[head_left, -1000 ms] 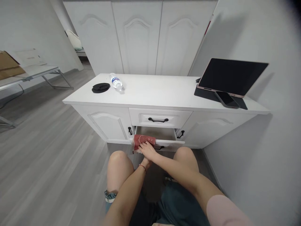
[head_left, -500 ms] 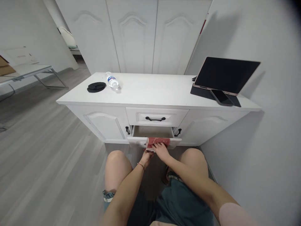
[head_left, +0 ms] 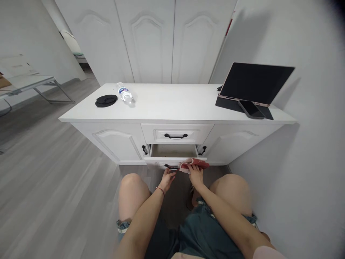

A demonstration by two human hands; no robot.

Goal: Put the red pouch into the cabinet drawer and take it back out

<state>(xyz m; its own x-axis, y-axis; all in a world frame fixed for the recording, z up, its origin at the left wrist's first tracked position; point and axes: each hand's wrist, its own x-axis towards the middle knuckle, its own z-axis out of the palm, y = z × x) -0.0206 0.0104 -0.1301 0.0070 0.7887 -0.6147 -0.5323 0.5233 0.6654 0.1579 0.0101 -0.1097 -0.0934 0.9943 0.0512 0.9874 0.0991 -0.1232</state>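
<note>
The lower drawer [head_left: 155,164] of the white cabinet is pulled out, and its inside shows a bare pale bottom. My right hand [head_left: 196,176] is closed on a folded red cloth [head_left: 201,164] with a paler underside, held against the right part of the drawer front. Just below the black drawer handle [head_left: 169,166] is my left hand [head_left: 167,179], palm turned up, with its fingers stretched out and partly apart. Whether its fingertips touch the handle, I cannot tell. The handle's right end is near the cloth's edge.
On the white cabinet top [head_left: 172,104] lie a clear plastic bottle [head_left: 124,93] and a black flat object [head_left: 106,100] at left. A tablet [head_left: 257,82] and a phone [head_left: 251,109] are at right. The upper drawer [head_left: 161,133] is closed. My knees flank the drawer.
My right hand has moved right with the cloth, uncovering the drawer handle. My left hand has come away from the cloth and is now under the handle. The view has shifted slightly.
</note>
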